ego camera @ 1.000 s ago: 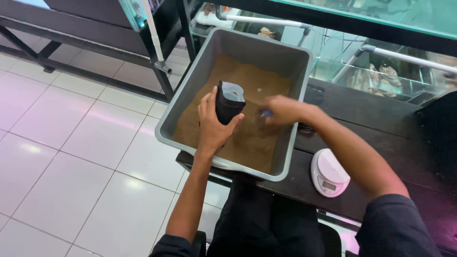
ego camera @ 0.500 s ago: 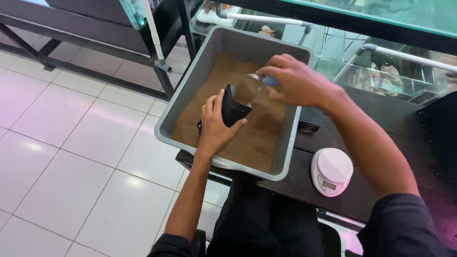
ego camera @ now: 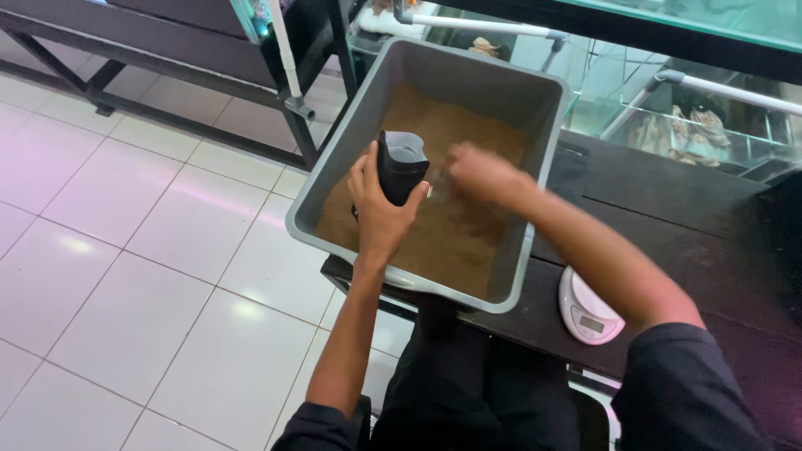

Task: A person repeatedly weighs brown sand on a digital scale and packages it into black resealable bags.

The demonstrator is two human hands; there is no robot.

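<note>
Working over tray: grey tray [ego camera: 535, 209] is sitting on dark surface [ego camera: 668, 217], holding a brown sandy fill [ego camera: 468, 242] that is covering most of its floor.
Container: black container [ego camera: 401, 165] is standing upright inside tray, near its left wall, base hidden in the fill.
Left hand: left hand [ego camera: 380, 209] is wrapping its grip round the container, thumb & fingers closed on its sides.
Right hand: right hand [ego camera: 480, 174] is reaching in just right of the container, blurred; grip state can't be told, nor whether it's holding anything.
Progress: filling looks to be under way, judging by pose; how full the container is can't be seen, opening not visible.
Scale: small white scale [ego camera: 587, 311] is lying near tray's right corner, nothing on it, so weighing seems not yet done.
Hidden: tray's near edge is partly covered by arms; scale display too small to read.
</note>
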